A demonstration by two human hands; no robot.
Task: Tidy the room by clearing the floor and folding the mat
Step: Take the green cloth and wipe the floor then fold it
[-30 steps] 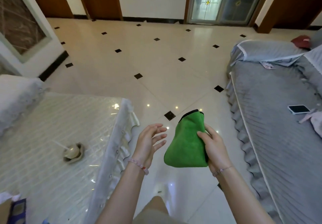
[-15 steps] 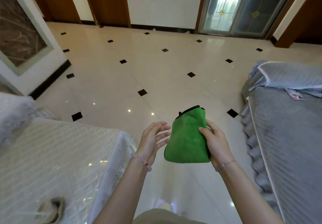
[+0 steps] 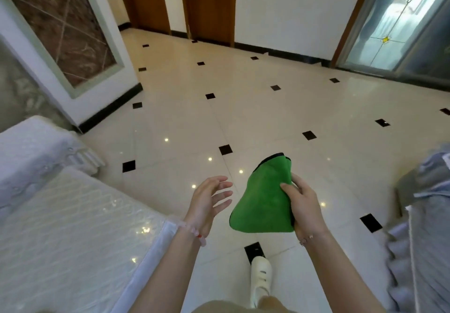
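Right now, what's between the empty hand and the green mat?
Nothing: only a bare gap separates the left hand from the green mat, with floor tile showing behind it in the head view.

1. The mat (image 3: pixel 263 203) is bright green with a black edge.
2. The floor (image 3: pixel 243 108) is cream tile dotted with small black squares.
3. The shoe (image 3: pixel 261 276) is white.
4. The surface (image 3: pixel 60 227) is white, diamond-patterned.
5. The doors (image 3: pixel 209 3) are brown.

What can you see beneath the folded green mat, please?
The green mat is held in the air by the right hand; beneath it lie the glossy tiled floor and a white shoe. The tiles directly behind the mat are covered.
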